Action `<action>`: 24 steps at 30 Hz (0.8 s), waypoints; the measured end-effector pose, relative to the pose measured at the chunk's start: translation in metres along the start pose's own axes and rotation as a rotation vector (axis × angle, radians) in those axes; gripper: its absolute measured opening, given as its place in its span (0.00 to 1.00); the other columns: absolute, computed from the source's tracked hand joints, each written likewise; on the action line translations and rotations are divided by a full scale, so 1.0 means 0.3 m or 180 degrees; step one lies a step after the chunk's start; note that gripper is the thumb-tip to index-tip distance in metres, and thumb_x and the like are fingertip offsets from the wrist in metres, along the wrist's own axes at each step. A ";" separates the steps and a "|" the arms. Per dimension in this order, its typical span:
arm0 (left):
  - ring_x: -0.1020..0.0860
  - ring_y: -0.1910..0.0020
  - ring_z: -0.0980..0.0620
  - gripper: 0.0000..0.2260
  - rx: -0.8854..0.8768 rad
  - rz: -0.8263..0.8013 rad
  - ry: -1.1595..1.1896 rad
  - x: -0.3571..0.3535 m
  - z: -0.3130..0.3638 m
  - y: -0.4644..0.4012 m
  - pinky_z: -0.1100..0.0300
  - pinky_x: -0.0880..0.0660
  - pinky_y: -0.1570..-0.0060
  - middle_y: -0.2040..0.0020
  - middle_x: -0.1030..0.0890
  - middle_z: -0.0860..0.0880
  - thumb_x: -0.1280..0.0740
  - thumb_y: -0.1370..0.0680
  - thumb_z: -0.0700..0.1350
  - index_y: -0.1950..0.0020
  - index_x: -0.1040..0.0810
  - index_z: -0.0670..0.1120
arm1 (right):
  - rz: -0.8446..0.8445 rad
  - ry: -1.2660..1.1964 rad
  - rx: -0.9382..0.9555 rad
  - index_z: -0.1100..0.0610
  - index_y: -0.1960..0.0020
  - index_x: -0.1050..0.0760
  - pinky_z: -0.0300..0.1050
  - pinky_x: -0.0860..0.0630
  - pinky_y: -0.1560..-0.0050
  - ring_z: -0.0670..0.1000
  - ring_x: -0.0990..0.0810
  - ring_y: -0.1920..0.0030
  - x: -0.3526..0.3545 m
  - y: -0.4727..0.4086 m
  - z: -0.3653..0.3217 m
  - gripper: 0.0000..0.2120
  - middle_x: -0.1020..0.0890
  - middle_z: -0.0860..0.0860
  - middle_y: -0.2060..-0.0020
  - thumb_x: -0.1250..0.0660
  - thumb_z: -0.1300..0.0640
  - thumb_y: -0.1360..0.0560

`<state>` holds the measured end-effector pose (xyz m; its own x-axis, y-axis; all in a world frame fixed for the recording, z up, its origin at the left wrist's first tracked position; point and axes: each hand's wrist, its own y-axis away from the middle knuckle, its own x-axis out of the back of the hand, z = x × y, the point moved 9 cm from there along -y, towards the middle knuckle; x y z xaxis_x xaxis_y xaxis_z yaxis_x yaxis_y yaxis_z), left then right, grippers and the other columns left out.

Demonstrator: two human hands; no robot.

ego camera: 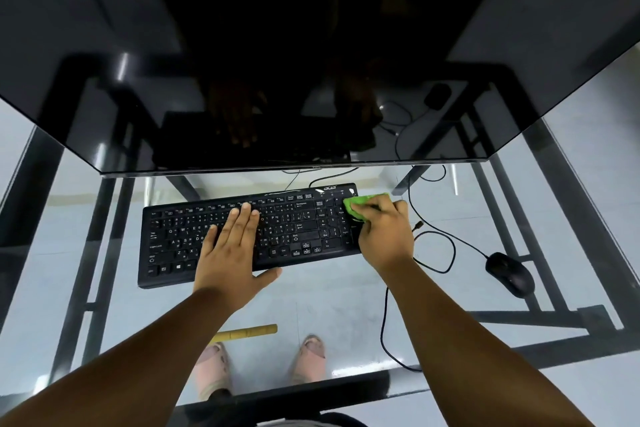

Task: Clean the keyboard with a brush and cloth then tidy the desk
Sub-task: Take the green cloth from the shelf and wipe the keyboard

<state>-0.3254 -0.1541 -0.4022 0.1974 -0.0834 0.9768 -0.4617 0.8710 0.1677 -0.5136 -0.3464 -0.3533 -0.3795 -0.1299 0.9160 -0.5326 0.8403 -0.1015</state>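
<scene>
A black keyboard (pixel 287 229) lies on the glass desk (pixel 329 295) below the dark monitor. My left hand (pixel 230 250) rests flat on the keys at the keyboard's middle, fingers spread. My right hand (pixel 386 234) is closed on a green cloth (pixel 360 206), which presses on the number pad at the keyboard's right end. A yellow brush handle (pixel 247 332) lies on the desk near the front edge, partly hidden by my left forearm; its bristles are out of sight.
A large dark monitor (pixel 277 62) fills the top of the view. A black mouse (pixel 510 274) sits at the right, with cables (pixel 440 253) looping between it and the keyboard. The person's feet show through the glass.
</scene>
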 end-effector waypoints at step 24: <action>0.63 0.23 0.56 0.52 0.0031 -0.0048 0.0257 0.028 -0.061 -0.013 0.49 0.61 0.25 0.21 0.62 0.54 0.47 0.34 0.78 0.21 0.59 0.50 | -0.0337 -0.0071 -0.0281 0.46 0.42 0.18 0.37 0.35 0.51 0.55 0.29 0.46 -0.085 -0.189 -0.105 0.18 0.23 0.47 0.47 0.37 0.59 0.27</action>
<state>-0.3060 -0.1494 -0.3970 0.2734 -0.0568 0.9602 -0.4665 0.8652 0.1840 -0.4497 -0.3741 -0.3588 -0.3419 -0.2313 0.9108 -0.5022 0.8642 0.0309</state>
